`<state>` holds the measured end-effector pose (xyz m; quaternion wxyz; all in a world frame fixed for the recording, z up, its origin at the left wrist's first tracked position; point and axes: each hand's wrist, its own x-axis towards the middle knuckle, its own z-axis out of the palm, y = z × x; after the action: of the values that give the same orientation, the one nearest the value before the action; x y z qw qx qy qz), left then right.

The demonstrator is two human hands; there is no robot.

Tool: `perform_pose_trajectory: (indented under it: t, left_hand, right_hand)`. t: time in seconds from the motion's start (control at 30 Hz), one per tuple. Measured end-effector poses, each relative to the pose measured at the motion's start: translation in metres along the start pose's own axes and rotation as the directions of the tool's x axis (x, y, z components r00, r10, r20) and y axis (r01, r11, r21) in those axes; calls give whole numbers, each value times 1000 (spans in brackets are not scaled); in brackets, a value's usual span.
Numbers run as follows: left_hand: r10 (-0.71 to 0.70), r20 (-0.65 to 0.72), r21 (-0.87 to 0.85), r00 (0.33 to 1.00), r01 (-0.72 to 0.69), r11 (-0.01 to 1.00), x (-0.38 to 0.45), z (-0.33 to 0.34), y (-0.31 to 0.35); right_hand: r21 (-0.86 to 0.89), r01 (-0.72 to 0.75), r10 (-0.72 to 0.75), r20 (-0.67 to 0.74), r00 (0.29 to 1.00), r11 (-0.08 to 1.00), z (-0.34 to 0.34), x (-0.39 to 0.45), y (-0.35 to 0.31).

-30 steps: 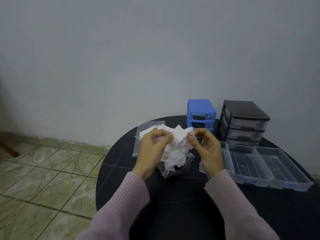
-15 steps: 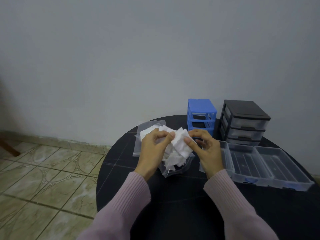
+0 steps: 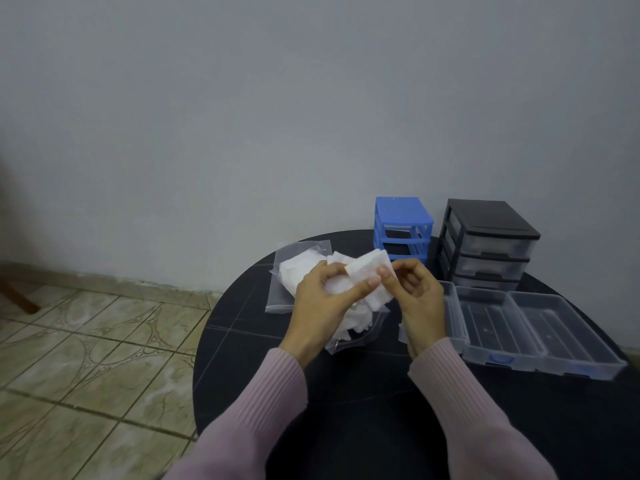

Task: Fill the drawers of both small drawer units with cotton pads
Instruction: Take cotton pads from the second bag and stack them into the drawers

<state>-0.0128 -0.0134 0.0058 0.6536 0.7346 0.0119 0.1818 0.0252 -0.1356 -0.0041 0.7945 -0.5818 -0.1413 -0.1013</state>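
My left hand (image 3: 322,303) and my right hand (image 3: 415,292) both pinch a bunch of white cotton pads (image 3: 367,271) above a clear plastic bag (image 3: 360,337) that holds more pads. A second clear bag of pads (image 3: 294,268) lies flat behind my left hand. The blue drawer unit (image 3: 401,226) stands at the back with its slots showing dark and without drawers. Beside it on the right stands the black drawer unit (image 3: 488,244) with three translucent drawers pushed in. Two clear drawers (image 3: 540,334) lie side by side on the table, right of my right hand.
Everything sits on a round black table (image 3: 363,410). A grey wall rises close behind the two units. Tiled floor (image 3: 86,358) lies to the left, below the table's edge.
Both hands have lifted the pinched pads slightly higher and closer together. The bag under them has sagged lower on the table.
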Motion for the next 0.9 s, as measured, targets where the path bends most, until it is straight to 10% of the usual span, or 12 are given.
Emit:
perform_pose_trajectory:
  t: [0.9]
  left_hand:
    - [75,2,8,997,-75,997,0,-3,-1]
  right_hand:
    - [76,-142,137,68,988,987,3,-4,-6]
